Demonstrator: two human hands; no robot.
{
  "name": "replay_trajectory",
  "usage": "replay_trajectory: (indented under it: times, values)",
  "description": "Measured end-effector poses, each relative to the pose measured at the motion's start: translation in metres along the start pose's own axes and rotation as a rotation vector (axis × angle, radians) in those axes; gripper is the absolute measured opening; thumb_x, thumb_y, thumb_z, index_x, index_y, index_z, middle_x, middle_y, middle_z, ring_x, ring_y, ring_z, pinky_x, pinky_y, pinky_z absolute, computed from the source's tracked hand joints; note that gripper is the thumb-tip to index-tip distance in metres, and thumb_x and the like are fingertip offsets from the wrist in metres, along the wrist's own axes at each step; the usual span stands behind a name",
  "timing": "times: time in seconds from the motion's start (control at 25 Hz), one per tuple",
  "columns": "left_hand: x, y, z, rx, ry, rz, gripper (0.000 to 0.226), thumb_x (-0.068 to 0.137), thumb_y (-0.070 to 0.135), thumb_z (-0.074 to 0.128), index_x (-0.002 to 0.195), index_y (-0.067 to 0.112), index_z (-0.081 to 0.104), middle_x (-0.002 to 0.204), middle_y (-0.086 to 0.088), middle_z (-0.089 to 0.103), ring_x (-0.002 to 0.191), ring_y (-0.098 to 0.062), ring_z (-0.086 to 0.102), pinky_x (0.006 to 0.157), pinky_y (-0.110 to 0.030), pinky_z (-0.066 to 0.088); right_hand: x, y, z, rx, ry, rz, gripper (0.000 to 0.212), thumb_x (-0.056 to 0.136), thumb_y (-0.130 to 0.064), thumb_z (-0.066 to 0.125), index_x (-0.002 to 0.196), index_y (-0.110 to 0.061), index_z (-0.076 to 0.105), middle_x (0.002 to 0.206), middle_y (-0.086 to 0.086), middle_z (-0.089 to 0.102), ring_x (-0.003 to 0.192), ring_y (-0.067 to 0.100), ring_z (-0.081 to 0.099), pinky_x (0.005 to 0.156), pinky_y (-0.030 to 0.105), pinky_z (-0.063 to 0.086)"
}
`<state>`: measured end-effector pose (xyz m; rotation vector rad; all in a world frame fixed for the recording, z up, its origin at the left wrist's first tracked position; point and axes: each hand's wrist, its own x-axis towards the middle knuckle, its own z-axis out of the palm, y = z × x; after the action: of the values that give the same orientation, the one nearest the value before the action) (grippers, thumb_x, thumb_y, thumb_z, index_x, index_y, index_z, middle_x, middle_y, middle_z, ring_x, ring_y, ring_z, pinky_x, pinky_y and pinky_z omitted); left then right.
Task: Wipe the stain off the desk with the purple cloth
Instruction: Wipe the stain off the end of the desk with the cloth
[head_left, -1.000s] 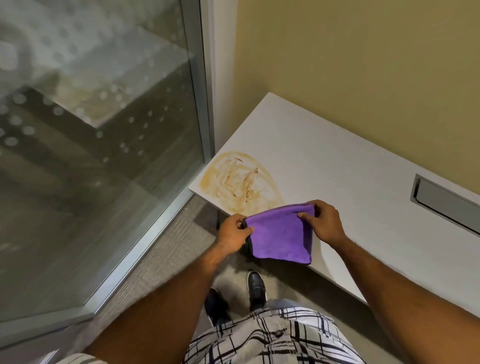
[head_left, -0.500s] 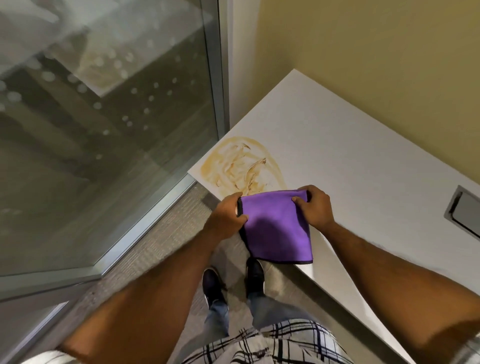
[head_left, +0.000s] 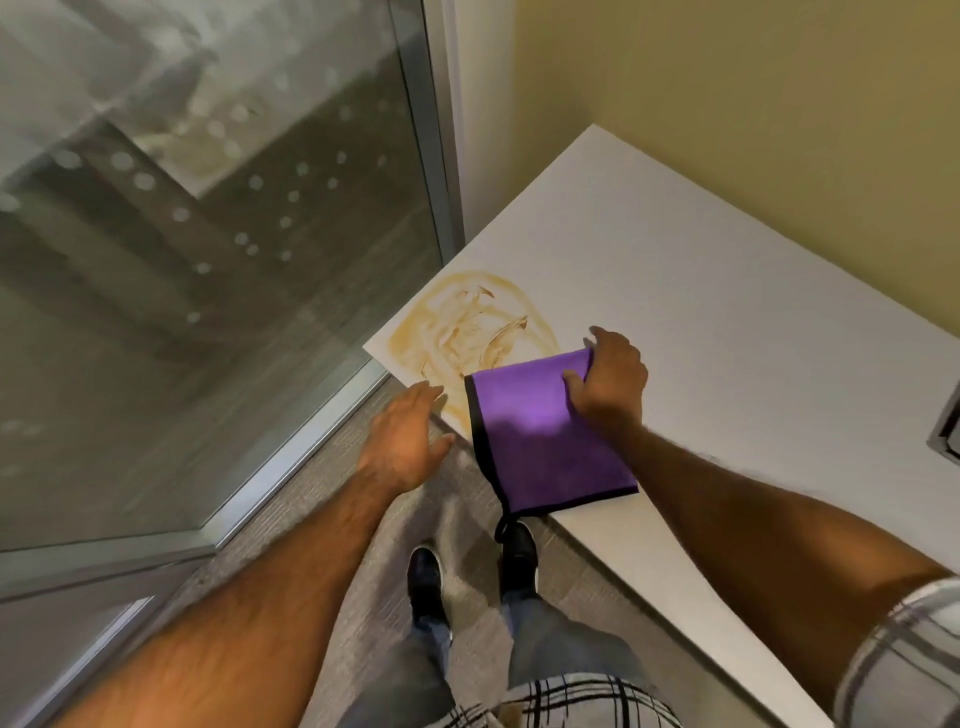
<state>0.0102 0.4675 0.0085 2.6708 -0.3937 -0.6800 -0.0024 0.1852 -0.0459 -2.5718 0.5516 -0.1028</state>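
**Cloth poised at the near edge of the stain**

The right hand (head_left: 610, 382) pinches the far corner of the purple cloth (head_left: 540, 436), which drapes over the front edge of the surface (head_left: 701, 291). The left hand (head_left: 408, 441) hangs open and empty just off that edge. The stain (head_left: 467, 327) lies ahead and to the left of the cloth, its near rim touching or just beside the cloth's top edge; the right hand is better placed to sweep across it.

White desk top (head_left: 701, 322) wide open right of the brown smeared stain (head_left: 467, 332); glass partition (head_left: 208, 234) and yellow wall (head_left: 753, 104) box it in.
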Motion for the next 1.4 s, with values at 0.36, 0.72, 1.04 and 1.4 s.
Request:
replay_trajectory:
  times: [0.36,0.72,1.04,1.4]
  values:
    - [0.020,-0.025,0.011,0.172,0.079,0.242,0.073,0.084,0.047,0.067,0.146,0.022,0.037,0.159,-0.010,0.030,0.147,-0.030,0.026,0.115,-0.059,0.026,-0.090,-0.028,0.070,-0.386,-0.153,-0.056,0.093,0.078,-0.087,0.028,0.152,-0.031,0.023,0.163,0.019,0.010,0.147,0.047,0.005,0.107,0.075,0.005]
    - [0.005,-0.069,0.023,0.206,0.219,0.272,0.071,0.082,0.055,0.062,0.141,0.019,0.044,0.152,-0.012,0.042,0.136,-0.031,0.044,0.103,-0.061,0.042,-0.068,-0.052,0.089,-0.344,0.007,0.005,0.052,0.099,-0.051,0.039,0.144,-0.026,0.044,0.156,0.003,0.037,0.146,0.035,0.027,0.109,0.076,0.011]
    - [0.005,-0.091,0.028,0.167,0.156,0.283,0.076,0.086,0.063,0.051,0.146,0.019,0.035,0.159,-0.013,0.028,0.146,-0.034,0.027,0.111,-0.063,0.030,-0.081,-0.008,0.056,-0.247,-0.031,0.026,0.053,0.101,-0.052,0.026,0.144,-0.027,0.045,0.155,-0.003,0.039,0.149,0.025,0.022,0.117,0.064,0.008]
    - [0.005,-0.109,0.037,0.163,0.166,0.293,0.077,0.087,0.065,0.047,0.147,0.018,0.032,0.161,-0.009,0.023,0.148,-0.033,0.020,0.114,-0.061,0.022,-0.103,-0.030,0.072,-0.254,-0.088,-0.078,0.047,0.103,-0.045,0.031,0.144,-0.028,0.045,0.155,-0.006,0.039,0.149,0.022,0.021,0.118,0.062,0.007]
